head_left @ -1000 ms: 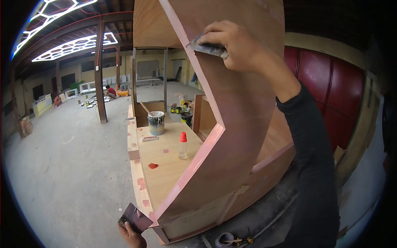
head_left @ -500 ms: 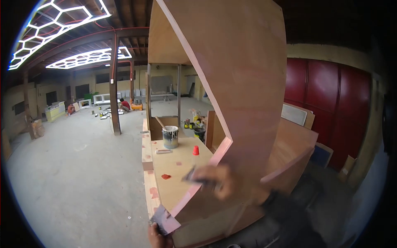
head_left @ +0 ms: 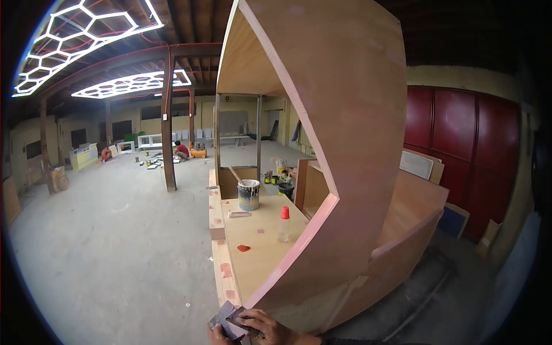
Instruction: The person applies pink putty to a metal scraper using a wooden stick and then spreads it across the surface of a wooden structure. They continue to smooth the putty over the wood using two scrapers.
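Where the bench [head_left: 259, 253] ends at the near edge, two hands meet at the bottom of the view.
Left hand [head_left: 215, 337]: mostly cut off by the frame; fingers closed on a dark plate [head_left: 224, 319].
Right hand [head_left: 270, 332]: curled around a scraper [head_left: 244, 323], whose blade lies on the plate.
Plate and scraper, place: just before the bench's near corner, below the panel's lower edge.
Panel [head_left: 351, 126]: large plywood sheet, angled, rising to the right of the bench; its pink-filled edge runs down to the near corner.
Bench top: pale wood with pink filler patches along the left edge.
Can [head_left: 249, 196]: far end of the bench, upright, a stick standing in it.
Bottle [head_left: 284, 225]: clear, red cap, upright, right of the can and nearer, just beside the panel's edge.
Blob [head_left: 244, 248]: red, on the bench, nearer than the can.
Post [head_left: 168, 144]: far left, on the concrete floor.
Doors [head_left: 460, 149]: red, far right.
People [head_left: 183, 150]: small, far, low to the floor.
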Available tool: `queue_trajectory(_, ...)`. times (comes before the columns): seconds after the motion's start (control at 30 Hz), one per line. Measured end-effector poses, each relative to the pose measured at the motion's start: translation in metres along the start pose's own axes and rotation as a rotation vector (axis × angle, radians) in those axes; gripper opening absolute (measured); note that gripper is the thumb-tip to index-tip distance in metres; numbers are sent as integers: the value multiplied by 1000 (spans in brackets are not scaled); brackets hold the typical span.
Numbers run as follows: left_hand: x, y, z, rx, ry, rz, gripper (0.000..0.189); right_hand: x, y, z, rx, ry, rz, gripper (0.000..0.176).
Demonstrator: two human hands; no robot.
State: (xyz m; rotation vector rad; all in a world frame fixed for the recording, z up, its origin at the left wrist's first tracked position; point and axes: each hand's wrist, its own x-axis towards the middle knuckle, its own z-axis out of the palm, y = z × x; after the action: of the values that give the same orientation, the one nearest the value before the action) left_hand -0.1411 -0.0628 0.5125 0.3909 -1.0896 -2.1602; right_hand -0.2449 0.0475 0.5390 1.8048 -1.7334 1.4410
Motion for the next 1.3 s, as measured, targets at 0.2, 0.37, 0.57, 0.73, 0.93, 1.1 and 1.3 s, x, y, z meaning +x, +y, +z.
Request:
queue_trajectory(0.2, 13, -13, -34, -157, 38, 106, 31, -37, 23, 19, 93, -66, 140, 39)
queue_trajectory(0.37, -4, 48, -16, 886, 291, 768, 20, -28, 29, -26, -123, -229, 77, 49)
queue_trajectory(0.57, 16, 52, 17, 60, 160, 647, 19, 85, -35, -100, -472, -304, -209, 51)
queue_trajectory(0.73, 21, 39, 23, 194, 280, 740, 23, 85, -25, -74, -557, -374, -344, 45)
queue_trajectory(0.93, 52, 78, -40, 45, 403, 800, 27, 182, -6, -159, -633, -333, -556, 40)
queue_trajectory(1.1, 59, 50, -84, 114, 371, 721, 29, 353, -91, -285, -1100, 248, -695, 42)
queue_trajectory(1.3, 28, 43, -86, 581, 494, 554, 48, 465, -147, -331, -1250, 257, -621, 36)
